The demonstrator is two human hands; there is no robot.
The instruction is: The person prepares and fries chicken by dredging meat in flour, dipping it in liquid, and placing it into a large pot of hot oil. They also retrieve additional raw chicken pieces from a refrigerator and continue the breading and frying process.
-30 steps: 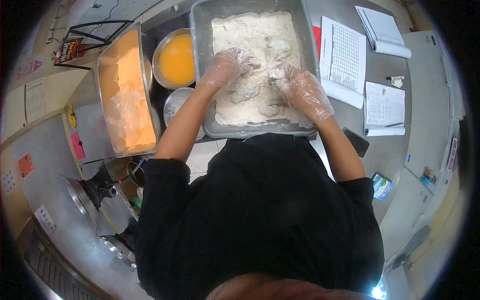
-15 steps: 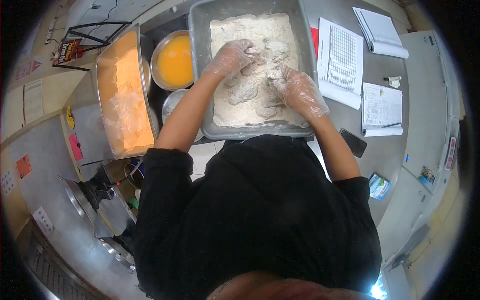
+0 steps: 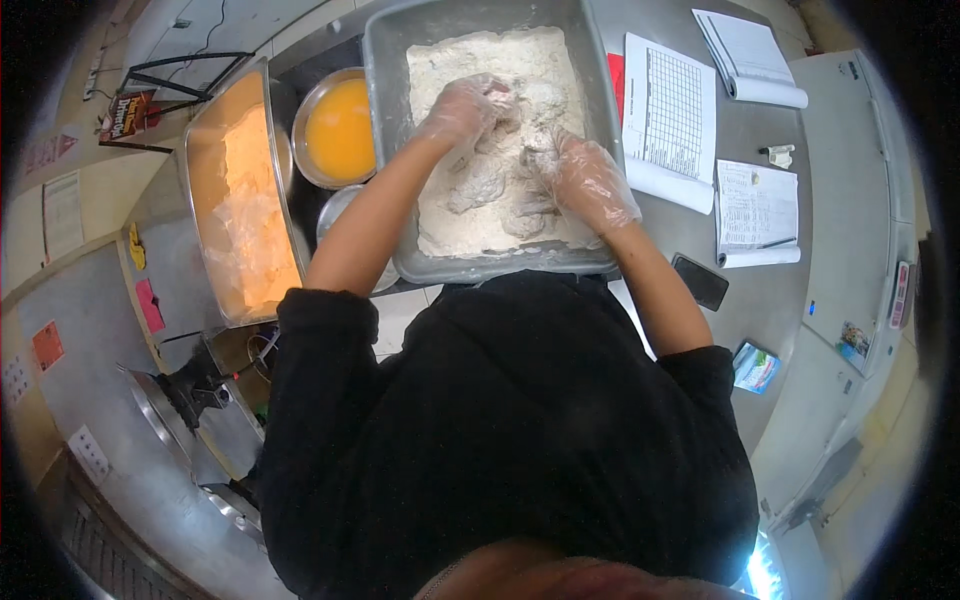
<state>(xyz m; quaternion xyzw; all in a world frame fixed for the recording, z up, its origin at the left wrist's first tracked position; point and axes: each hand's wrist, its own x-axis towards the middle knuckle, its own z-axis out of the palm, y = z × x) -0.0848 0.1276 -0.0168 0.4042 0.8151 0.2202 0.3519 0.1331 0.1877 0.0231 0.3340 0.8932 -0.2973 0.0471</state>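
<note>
Steel counter fills the whole view, and a big grey tub [image 3: 385,120] full of white flour [image 3: 500,50] sits at the far middle of it. Both hands are down in the tub, each in a thin clear glove.

The left hand [image 3: 462,105] is curled over a floury lump at the far side. Its fingers bend down and in, but I cannot tell if they really grip the lump or just press on it. The right hand [image 3: 585,180] lies flatter and more spread, fingers pointing to the left and touching the floury pieces [image 3: 490,185] in the middle.

Those pieces (they look like coated bits of food) lie between the two hands, near to the left hand's fingers and just left of the right hand's fingertips. The biggest one runs slanting from near-left to far-right. The right hand is closer to it.

Left of the tub stands a round metal bowl [image 3: 340,130] of orange liquid, and further left a long tray [image 3: 240,200] of pale orange stuff. On the right lie paper sheets [image 3: 670,110], an open notebook [image 3: 750,45] and a dark phone [image 3: 700,282].
</note>
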